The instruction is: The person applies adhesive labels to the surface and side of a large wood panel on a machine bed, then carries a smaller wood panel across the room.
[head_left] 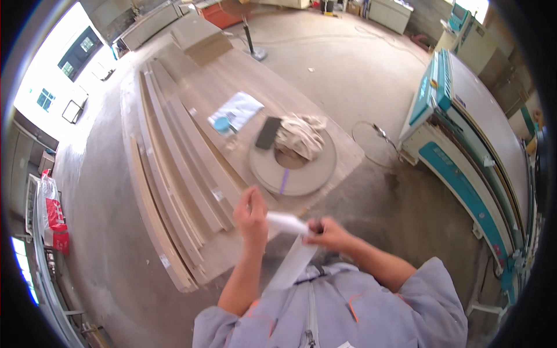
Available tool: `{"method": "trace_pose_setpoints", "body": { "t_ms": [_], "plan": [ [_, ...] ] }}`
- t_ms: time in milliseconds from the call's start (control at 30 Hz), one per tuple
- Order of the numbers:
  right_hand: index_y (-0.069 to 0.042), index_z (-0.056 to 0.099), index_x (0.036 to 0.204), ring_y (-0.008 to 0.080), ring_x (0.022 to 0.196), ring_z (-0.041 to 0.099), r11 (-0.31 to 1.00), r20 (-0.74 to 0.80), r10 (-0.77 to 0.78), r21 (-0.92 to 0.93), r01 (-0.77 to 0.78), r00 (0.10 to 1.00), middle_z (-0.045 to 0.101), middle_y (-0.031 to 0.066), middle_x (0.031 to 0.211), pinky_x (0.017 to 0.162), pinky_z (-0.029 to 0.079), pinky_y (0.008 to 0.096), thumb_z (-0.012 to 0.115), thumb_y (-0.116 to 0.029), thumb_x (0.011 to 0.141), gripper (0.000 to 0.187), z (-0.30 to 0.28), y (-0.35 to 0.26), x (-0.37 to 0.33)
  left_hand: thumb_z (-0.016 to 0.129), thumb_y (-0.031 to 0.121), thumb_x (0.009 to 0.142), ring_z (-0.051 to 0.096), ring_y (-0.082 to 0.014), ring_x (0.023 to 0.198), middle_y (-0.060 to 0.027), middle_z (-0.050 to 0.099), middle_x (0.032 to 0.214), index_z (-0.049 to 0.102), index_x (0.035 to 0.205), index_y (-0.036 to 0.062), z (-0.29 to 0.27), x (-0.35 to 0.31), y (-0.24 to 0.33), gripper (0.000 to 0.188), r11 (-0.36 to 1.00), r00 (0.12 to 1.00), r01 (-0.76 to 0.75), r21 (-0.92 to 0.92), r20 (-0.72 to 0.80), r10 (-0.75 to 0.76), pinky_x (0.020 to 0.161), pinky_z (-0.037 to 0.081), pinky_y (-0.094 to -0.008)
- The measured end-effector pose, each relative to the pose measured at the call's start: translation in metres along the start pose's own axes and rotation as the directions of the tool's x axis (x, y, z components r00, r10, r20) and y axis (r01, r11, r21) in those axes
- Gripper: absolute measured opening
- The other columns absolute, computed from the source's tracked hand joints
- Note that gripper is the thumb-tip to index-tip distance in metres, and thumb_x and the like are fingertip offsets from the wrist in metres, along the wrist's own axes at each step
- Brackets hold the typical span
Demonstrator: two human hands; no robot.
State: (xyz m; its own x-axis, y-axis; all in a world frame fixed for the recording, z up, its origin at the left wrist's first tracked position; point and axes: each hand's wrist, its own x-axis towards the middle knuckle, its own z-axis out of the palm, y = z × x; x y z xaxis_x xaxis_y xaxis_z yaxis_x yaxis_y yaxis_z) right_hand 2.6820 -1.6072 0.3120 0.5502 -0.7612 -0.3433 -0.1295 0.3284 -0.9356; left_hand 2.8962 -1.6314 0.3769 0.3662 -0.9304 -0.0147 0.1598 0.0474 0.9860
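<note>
A white paper strip (pixel 287 223) is bent in front of my chest, and its lower length (pixel 294 264) hangs down against my grey jacket. My right hand (pixel 329 234) pinches the strip at the bend. My left hand (pixel 251 213) is raised beside the strip's left end with its fingers closed; whatever is between the fingertips, if anything, is too blurred to name. Just ahead lies a flat grey-beige coil of banding (pixel 293 185) with a purple mark. A crumpled cream cloth (pixel 300 136) and a dark phone (pixel 268 133) rest on it.
Several long narrow panels (pixel 185 156), some with small white labels, lie along the left of the board-topped stack (pixel 342 148). Beyond the coil are a white sheet (pixel 242 108) and a blue round lid (pixel 221 124). A teal-and-white machine (pixel 458 168) stands to the right.
</note>
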Motion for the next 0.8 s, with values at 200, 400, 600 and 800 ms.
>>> {"method": "trace_pose_setpoints", "body": {
  "t_ms": [200,400,600,800],
  "plan": [
    [-0.008,0.062,0.086,0.0046,0.046,0.037,0.75,-0.321,-0.013,0.623,0.222,0.947,0.047,-0.006,0.061,0.042,0.028,0.0228,0.069,-0.023,0.085,0.017,-0.163,-0.048,-0.079,0.067,0.049,0.086,0.055,-0.0193,0.115,-0.012,0.06,0.12,0.051,0.132,-0.0008,0.146,-0.048,-0.08,0.07,0.924,0.786,0.01,0.381,0.569,-0.243,0.098,0.043,-0.0338],
    [-0.011,0.06,0.088,0.0042,0.048,0.037,0.587,-0.584,-0.02,0.65,0.482,0.812,0.048,-0.0055,0.063,0.041,0.025,0.0204,0.066,-0.019,0.085,0.011,-0.276,-0.02,-0.112,0.07,0.053,0.083,0.058,-0.0201,0.108,-0.0106,0.061,0.115,0.05,0.13,0.0028,0.285,-0.068,-0.098,0.071,0.899,0.208,0.312,0.308,0.901,-0.381,0.094,0.046,-0.0354],
    [-0.008,0.06,0.1,0.0125,0.063,0.057,0.59,-0.663,-0.013,0.6,0.541,0.749,0.06,0.0022,0.083,0.052,0.046,0.0281,0.059,-0.032,0.089,0.027,-0.381,0.011,-0.122,0.059,0.016,0.091,0.045,-0.0064,0.053,0.0032,0.051,0.067,0.064,0.099,0.0063,0.404,-0.05,-0.118,0.013,0.753,0.206,0.468,0.463,0.771,-0.603,0.05,0.036,-0.0231],
    [-0.004,0.063,0.102,0.0123,0.072,0.061,0.709,-0.75,0.055,0.494,0.503,0.659,0.062,0.0016,0.082,0.063,0.049,0.0272,0.057,-0.026,0.093,0.025,-0.496,0.001,-0.111,0.056,0.008,0.088,0.033,-0.0036,0.047,0.0069,0.041,0.06,0.059,0.118,0.0064,0.492,0.05,-0.206,0.031,0.699,0.26,0.578,0.422,0.716,-0.648,0.042,0.026,-0.0221]
  ]
}}
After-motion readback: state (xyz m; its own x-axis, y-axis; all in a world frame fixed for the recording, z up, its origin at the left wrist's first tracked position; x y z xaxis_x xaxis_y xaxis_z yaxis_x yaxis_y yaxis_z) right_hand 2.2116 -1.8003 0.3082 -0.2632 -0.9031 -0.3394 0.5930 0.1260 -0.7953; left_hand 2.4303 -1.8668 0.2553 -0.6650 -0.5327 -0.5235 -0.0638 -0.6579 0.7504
